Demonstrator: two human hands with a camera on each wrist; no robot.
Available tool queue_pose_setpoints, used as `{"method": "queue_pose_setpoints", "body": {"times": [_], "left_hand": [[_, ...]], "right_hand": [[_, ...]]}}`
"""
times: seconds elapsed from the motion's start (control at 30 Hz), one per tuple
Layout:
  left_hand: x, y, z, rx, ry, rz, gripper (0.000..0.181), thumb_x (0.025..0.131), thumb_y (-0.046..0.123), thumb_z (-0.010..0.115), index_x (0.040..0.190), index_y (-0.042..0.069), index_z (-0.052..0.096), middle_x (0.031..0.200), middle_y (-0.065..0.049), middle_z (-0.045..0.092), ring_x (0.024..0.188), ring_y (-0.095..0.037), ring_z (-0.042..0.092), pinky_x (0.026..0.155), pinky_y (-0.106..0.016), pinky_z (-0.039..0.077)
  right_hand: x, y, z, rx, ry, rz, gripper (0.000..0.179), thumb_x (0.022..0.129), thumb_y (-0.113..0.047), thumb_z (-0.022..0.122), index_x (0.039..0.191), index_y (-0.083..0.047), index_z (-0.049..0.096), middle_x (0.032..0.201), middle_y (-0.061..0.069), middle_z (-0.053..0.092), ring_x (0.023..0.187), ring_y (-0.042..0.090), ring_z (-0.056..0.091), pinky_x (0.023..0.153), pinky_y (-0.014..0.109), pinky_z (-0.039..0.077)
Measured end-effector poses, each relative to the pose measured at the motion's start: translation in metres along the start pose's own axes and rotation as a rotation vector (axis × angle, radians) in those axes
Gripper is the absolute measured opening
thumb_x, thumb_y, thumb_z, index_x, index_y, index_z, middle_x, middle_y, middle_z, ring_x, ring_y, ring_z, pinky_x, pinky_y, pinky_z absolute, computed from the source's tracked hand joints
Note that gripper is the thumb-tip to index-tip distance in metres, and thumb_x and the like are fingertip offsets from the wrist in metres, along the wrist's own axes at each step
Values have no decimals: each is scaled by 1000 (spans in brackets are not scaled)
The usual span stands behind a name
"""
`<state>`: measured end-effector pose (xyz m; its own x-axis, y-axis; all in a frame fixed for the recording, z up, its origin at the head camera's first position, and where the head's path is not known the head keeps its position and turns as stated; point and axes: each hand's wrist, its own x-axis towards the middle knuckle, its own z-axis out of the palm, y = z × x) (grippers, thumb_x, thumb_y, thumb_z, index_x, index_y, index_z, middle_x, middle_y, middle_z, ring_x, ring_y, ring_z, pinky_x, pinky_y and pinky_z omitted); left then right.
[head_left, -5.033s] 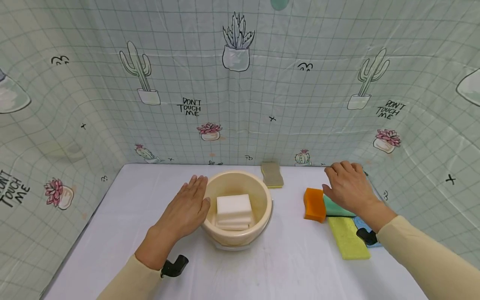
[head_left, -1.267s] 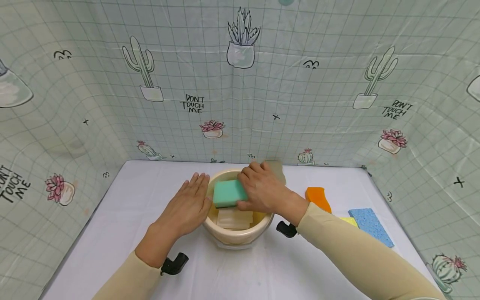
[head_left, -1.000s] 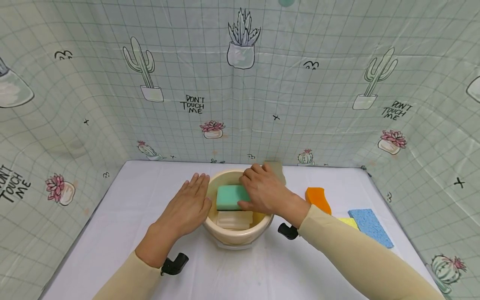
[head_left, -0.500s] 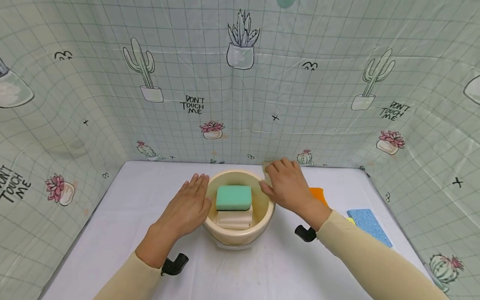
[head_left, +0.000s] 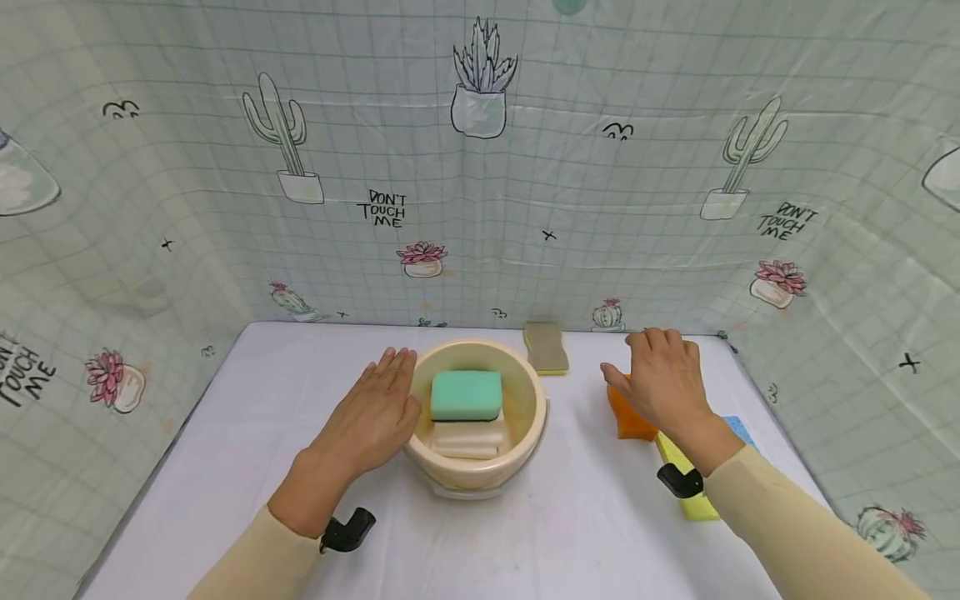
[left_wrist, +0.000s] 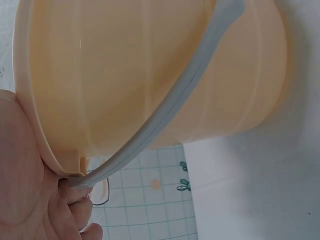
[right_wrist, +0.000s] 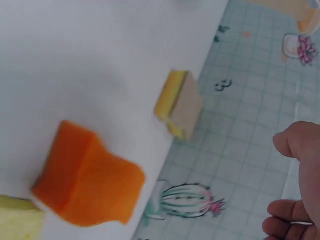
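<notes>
A cream bucket [head_left: 474, 477] stands mid-table, its grey handle [left_wrist: 162, 112] hanging along the side in the left wrist view. Inside lies a green sponge [head_left: 467, 395] on top of stacked white sponges [head_left: 468, 437]. My left hand [head_left: 372, 415] rests against the bucket's left rim with its fingers straight. Over an orange sponge [head_left: 632, 419] hovers my right hand [head_left: 666, 377], thumb spread and nothing held. Part of that orange sponge is hidden beneath the hand. The right wrist view shows the thumb [right_wrist: 290, 142] well apart from the fingers.
A yellow sponge [head_left: 699, 507] and a blue sponge [head_left: 738, 428] lie at the right, partly covered by my right forearm. Behind the bucket, a grey-and-yellow sponge [head_left: 546, 347] sits near the back edge. A cactus-print curtain [head_left: 480, 192] surrounds the white table.
My right hand carried the green sponge from the right-hand group into the bucket, let it go on the white ones, then moved back right over the orange sponge. My left hand stayed put.
</notes>
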<state>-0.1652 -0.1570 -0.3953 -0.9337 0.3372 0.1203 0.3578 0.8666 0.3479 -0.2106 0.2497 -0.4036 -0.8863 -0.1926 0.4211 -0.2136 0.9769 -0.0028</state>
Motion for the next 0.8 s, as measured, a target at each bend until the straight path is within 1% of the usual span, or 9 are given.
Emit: {"method": "queue_pose_setpoints", "body": {"times": [0.13, 0.23, 0.3, 0.4, 0.47, 0.57, 0.67, 0.8], "left_hand": [[-1, -1, -1, 4, 1, 0, 62, 110, 24, 38, 163, -7, 27, 171, -23, 30, 162, -38, 21, 132, -54, 21], [0, -2, 0, 4, 2, 2, 62, 110, 25, 38, 163, -7, 27, 171, -23, 30, 162, -38, 21, 132, -54, 21], [0, -2, 1, 5, 3, 1, 63, 110, 25, 38, 163, -7, 27, 171, -23, 30, 162, -38, 21, 132, -54, 21], [1, -2, 2, 7, 4, -1, 63, 110, 25, 39, 163, -7, 28, 170, -23, 30, 162, -37, 21, 132, -53, 21], [1, -1, 2, 7, 6, -1, 63, 110, 25, 39, 163, -7, 28, 170, -23, 31, 162, -37, 22, 132, -53, 21], [0, -1, 2, 4, 8, -1, 62, 110, 25, 39, 163, -7, 29, 170, -23, 31, 162, -37, 22, 132, -54, 21], [0, 0, 1, 2, 7, 1, 62, 110, 24, 39, 163, -7, 29, 170, -23, 31, 162, -38, 22, 132, -54, 22], [0, 0, 1, 5, 8, 0, 62, 110, 24, 39, 163, -8, 28, 170, -24, 31, 161, -38, 22, 132, -54, 22]], "right_hand": [[-17, 12, 9, -34, -48, 38, 62, 93, -45, 76, 118, 10, 64, 113, 30, 64, 104, 48, 52, 86, 63, 46], [-30, 19, 18, -56, -86, 45, 65, 90, -47, 78, 117, 11, 63, 111, 32, 64, 102, 50, 54, 82, 64, 47], [-38, 23, 26, -76, -100, 34, 67, 88, -49, 79, 113, 11, 63, 106, 32, 64, 97, 49, 56, 77, 62, 47], [-46, 26, 35, -95, -108, 24, 66, 87, -53, 79, 101, 9, 62, 94, 27, 62, 89, 45, 56, 71, 58, 47], [-50, 28, 39, -101, -131, 30, 66, 87, -55, 78, 95, 7, 59, 89, 23, 59, 86, 42, 54, 70, 55, 45], [-53, 29, 43, -110, -181, 59, 67, 88, -58, 76, 95, 7, 58, 86, 19, 55, 85, 40, 51, 70, 54, 44], [-55, 29, 45, -116, -235, 99, 70, 88, -61, 75, 95, 7, 57, 83, 17, 52, 83, 38, 48, 70, 52, 42], [-56, 28, 47, -107, -283, 157, 71, 88, -65, 72, 90, 5, 55, 79, 14, 48, 81, 37, 47, 70, 50, 39]]}}
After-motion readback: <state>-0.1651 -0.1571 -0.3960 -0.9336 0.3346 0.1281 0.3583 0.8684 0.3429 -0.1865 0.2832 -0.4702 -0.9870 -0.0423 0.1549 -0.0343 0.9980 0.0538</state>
